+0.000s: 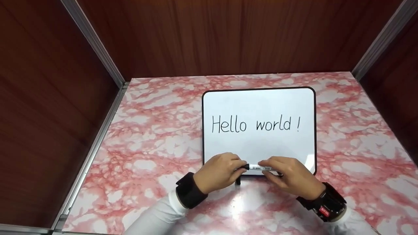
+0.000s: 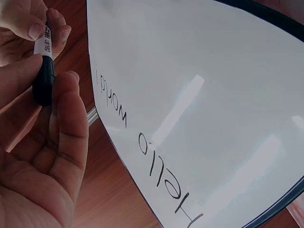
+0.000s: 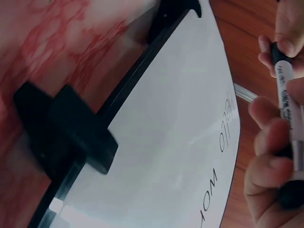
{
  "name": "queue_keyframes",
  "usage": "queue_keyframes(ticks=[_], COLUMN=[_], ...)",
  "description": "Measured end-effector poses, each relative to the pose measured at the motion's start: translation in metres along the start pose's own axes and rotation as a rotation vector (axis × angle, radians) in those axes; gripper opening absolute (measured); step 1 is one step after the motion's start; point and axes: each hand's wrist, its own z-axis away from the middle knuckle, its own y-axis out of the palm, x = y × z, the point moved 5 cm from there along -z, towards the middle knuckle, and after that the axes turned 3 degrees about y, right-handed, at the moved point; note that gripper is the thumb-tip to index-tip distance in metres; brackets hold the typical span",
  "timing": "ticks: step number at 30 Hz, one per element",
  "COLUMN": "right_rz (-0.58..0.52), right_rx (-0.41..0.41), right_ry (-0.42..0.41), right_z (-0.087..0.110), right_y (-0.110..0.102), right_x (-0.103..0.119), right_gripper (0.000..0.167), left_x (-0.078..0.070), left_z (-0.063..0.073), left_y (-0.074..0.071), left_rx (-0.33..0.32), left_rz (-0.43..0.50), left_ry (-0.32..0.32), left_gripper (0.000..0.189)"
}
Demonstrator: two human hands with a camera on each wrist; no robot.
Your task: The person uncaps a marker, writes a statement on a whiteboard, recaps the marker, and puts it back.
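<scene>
A white marker point(image 1: 256, 167) with a black cap point(image 2: 44, 80) spans the gap between both hands, in front of the board's lower edge. My left hand point(image 1: 222, 171) pinches the capped end between thumb and fingers. Farther right, my right hand point(image 1: 290, 176) grips the white barrel point(image 3: 284, 85); its fingers hide part of it. Behind the hands a whiteboard point(image 1: 258, 104) with a dark frame bears "Hello world !" in black handwriting point(image 1: 256, 124). In the left wrist view the cap sits against the thumb and fingertips.
Black stand feet point(image 3: 71, 128) hold the whiteboard's bottom edge; one foot point(image 1: 238, 180) shows beside my left hand. The table point(image 1: 147, 130) has a red and white marbled top. Dark wood panels point(image 1: 212, 39) with metal edge strips point(image 1: 98, 45) close in the back and sides.
</scene>
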Motion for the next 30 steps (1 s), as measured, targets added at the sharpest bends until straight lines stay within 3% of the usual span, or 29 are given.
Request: queue_keyframes(ticks=[5, 12, 22, 30], right_rz=[0.092, 0.070, -0.107, -0.105], right_rx=[-0.021, -0.024, 0.014, 0.040], right_ry=[-0.050, -0.059, -0.005, 0.102], right_z=[-0.002, -0.002, -0.001, 0.001], right_y=[0.001, 0.001, 0.004, 0.007], right_x=[0.006, 0.012, 0.010, 0.005], right_gripper=[0.027, 0.027, 0.032, 0.025], left_x=[0.000, -0.002, -0.006, -0.006], left_z=[0.000, -0.001, 0.000, -0.001], left_y=[0.001, -0.005, -0.003, 0.002], left_rx=[0.010, -0.037, -0.110, -0.119], left_rz=[0.037, 0.003, -0.031, -0.093], left_ry=[0.027, 0.091, 0.203, 0.197], left_gripper=[0.015, 0.013, 0.009, 0.008])
